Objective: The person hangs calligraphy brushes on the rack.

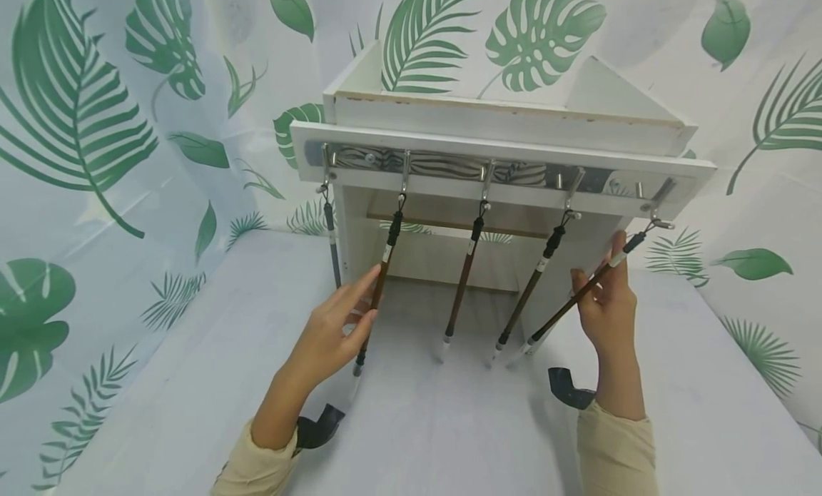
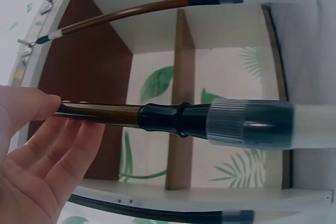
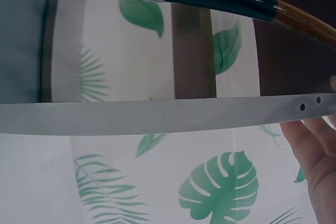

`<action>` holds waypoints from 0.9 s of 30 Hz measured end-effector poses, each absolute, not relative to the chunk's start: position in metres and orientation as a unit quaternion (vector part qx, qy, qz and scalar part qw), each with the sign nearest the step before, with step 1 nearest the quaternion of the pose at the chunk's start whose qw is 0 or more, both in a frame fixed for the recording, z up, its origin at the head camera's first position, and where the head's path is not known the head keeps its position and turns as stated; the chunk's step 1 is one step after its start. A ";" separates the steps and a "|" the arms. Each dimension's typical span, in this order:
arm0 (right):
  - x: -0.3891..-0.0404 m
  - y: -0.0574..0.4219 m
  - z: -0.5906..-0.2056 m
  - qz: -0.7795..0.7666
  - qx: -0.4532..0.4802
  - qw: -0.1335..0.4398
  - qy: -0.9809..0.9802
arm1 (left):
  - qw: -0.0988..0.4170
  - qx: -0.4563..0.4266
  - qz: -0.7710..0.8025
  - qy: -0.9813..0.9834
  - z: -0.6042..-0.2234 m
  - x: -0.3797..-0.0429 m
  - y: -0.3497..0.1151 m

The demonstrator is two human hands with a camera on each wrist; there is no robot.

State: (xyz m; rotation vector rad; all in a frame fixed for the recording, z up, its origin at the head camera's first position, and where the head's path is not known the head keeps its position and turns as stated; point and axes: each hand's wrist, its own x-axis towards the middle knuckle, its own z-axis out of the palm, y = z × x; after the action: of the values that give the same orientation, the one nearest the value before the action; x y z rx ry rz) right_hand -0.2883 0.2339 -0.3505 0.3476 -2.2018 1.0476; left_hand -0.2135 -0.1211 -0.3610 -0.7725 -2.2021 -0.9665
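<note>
My left hand pinches the brown handle of a hanging calligraphy brush between thumb and fingers; its white tip points down. My right hand is at the cabinet's right side panel, thumb on the inner side and fingers on the outer side. The rightmost calligraphy brush slants across in front of that hand. Several calligraphy brushes, including a middle one, hang by cord loops from metal hooks on a shiny rail.
The rail is on a white board along the front of a white cabinet. Inside is a brown crosspiece. A leaf-patterned cloth hangs behind, above a pale surface. Black wrist mounts project from both wrists.
</note>
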 end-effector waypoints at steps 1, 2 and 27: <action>-0.288 0.234 -0.350 0.402 0.132 0.332 -0.843 | 0.305 -0.292 -0.366 -0.829 -0.362 -0.215 -0.121; -0.288 0.234 -0.350 0.403 0.130 0.331 -0.843 | 0.307 -0.292 -0.368 -0.828 -0.363 -0.216 -0.120; -0.289 0.234 -0.352 0.398 0.150 0.343 -0.838 | 0.298 -0.279 -0.388 -0.826 -0.391 -0.237 -0.112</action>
State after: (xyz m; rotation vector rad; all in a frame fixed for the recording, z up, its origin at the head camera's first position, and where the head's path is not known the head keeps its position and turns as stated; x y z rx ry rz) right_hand -0.2894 0.2338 -0.3516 0.3909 -2.1780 1.0337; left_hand -0.2370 -0.1122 -0.3911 -0.7418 -2.1949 -1.0321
